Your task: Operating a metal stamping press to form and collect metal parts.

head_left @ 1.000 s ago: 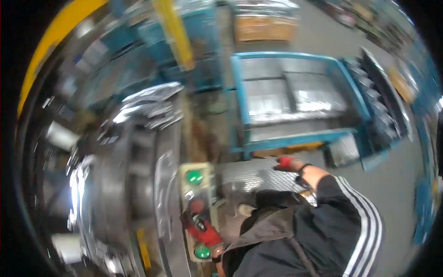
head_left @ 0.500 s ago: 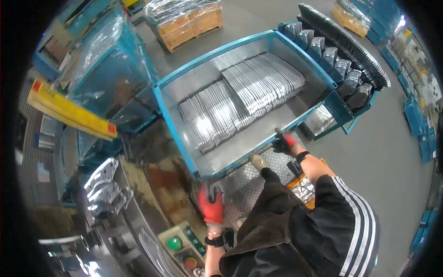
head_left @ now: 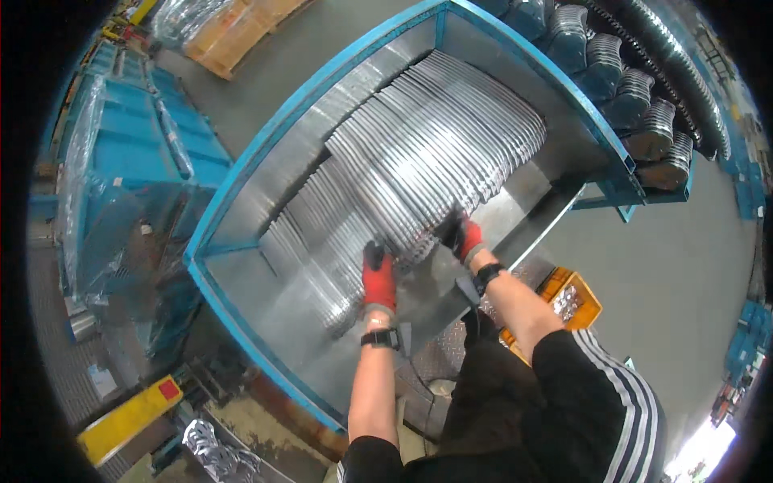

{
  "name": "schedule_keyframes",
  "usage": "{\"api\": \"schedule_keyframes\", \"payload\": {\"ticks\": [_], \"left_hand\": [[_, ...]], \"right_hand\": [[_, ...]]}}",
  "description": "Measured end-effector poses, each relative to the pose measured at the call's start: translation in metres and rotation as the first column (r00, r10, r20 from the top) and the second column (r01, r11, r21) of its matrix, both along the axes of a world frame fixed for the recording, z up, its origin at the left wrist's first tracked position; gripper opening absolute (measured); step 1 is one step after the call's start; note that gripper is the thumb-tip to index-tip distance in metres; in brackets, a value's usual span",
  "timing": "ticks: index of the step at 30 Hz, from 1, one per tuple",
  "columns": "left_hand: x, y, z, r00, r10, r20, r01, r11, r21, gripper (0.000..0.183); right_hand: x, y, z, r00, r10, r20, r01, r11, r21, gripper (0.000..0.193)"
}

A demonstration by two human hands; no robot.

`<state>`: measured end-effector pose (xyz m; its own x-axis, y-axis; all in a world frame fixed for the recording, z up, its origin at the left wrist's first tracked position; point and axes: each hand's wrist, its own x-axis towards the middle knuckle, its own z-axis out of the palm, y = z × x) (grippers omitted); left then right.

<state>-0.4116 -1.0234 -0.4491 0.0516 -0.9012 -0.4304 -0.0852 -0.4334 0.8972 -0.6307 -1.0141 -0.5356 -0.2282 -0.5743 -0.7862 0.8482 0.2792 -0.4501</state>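
Rows of thin, curved, shiny metal parts (head_left: 435, 137) stand packed on edge in a big blue-framed metal bin (head_left: 270, 137). A higher row lies at the right, and a lower row (head_left: 318, 233) sits at the left. Both my hands, in red gloves with dark fingers, reach over the near side into the bin. My left hand (head_left: 379, 282) is at the near edge of the parts, where the two rows meet. My right hand (head_left: 465, 237) is against the near ends of the higher row. The dark fingers blend into the parts, so their grip is unclear.
More curved metal parts hang on a blue rack (head_left: 636, 88) at the far right. An orange crate (head_left: 576, 298) stands by my right elbow. Wrapped blue containers (head_left: 129, 177) are at the left, with a yellow bar (head_left: 133, 414) below. A wooden pallet box (head_left: 241, 32) is behind.
I have leaned forward to the bin. My left hand has moved from outside it, and my right hand from its near rim, in to the metal parts.
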Motion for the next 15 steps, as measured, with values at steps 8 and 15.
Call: {"api": "schedule_keyframes", "payload": {"ticks": [8,15], "left_hand": [[0.019,-0.075,-0.087,0.968,0.115,-0.222,-0.033,0.939,0.344,0.068],[0.076,-0.089,-0.105,0.973,-0.152,-0.173,0.181,0.97,0.165,0.063]], "right_hand": [[0.05,0.035,-0.061,0.98,0.196,-0.039,-0.18,0.951,0.253,0.03],[0.022,0.004,-0.007,0.401,0.572,-0.715,-0.565,0.769,0.299,0.072]]}}
